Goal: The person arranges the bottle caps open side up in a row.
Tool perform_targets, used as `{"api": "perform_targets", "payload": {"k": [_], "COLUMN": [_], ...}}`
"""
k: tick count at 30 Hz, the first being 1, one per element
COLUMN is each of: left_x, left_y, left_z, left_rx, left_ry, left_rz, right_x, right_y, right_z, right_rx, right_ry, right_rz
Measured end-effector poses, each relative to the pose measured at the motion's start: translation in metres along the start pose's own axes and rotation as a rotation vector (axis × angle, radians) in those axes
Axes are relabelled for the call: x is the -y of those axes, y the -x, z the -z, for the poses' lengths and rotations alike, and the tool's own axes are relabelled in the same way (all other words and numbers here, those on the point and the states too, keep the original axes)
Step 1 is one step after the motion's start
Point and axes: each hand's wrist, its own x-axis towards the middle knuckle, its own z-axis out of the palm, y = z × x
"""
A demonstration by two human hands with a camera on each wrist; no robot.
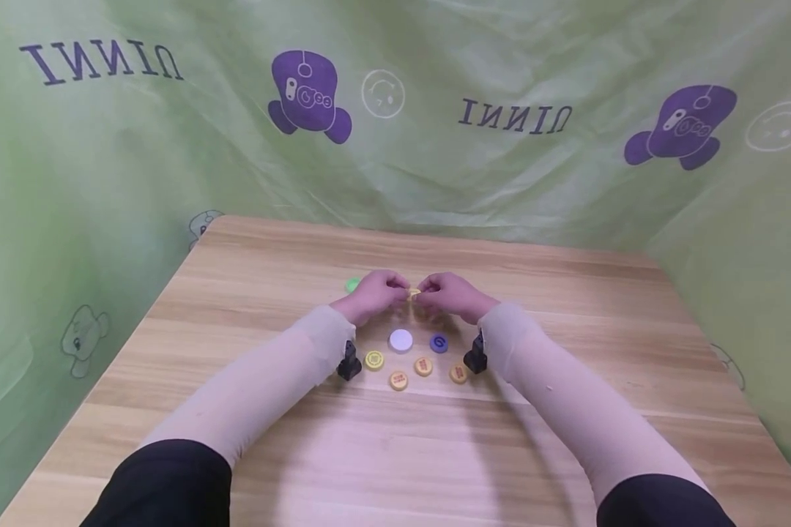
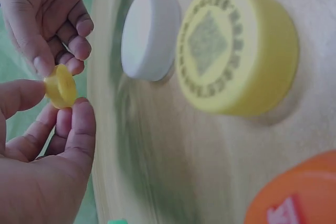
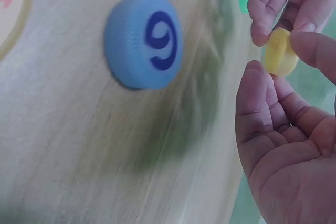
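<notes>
A small yellow bottle cap (image 1: 414,293) is up between both hands above the far middle of the table. My left hand (image 1: 379,290) pinches it between thumb and fingertips from the left. From the right, my right hand (image 1: 453,294) pinches the same cap. In the left wrist view the cap (image 2: 62,86) is turned on its edge, with a raised rim showing. The right wrist view shows the yellow cap (image 3: 281,52) partly covered by fingertips. Closer to me lie a white cap (image 1: 400,340) and a blue cap (image 1: 439,342) with a dark swirl mark.
A printed yellow cap (image 1: 374,359) and orange caps with red print (image 1: 398,380), (image 1: 423,366), (image 1: 458,374) lie on the wooden table (image 1: 382,454). A green cap (image 1: 352,284) sits beside the left hand. Green printed cloth (image 1: 435,176) hangs behind.
</notes>
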Motion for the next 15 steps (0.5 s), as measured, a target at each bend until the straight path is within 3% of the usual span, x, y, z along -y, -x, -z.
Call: {"api": "perform_targets", "payload": {"k": [6,15], "left_x": [-0.003,-0.007], "left_y": [0.001,0.001], "left_z": [0.003,0.007], "left_rx": [-0.021,-0.054], "left_ry": [0.051,0.059], "left_rz": [0.009,-0.016], "right_x": [0.007,0.012], "right_y": [0.0,-0.006], "right_z": [0.001,0.001], "right_rx": [0.001,-0.019], "right_ry": [-0.107,-0.259], "right_rz": [-0.035,-0.074]}}
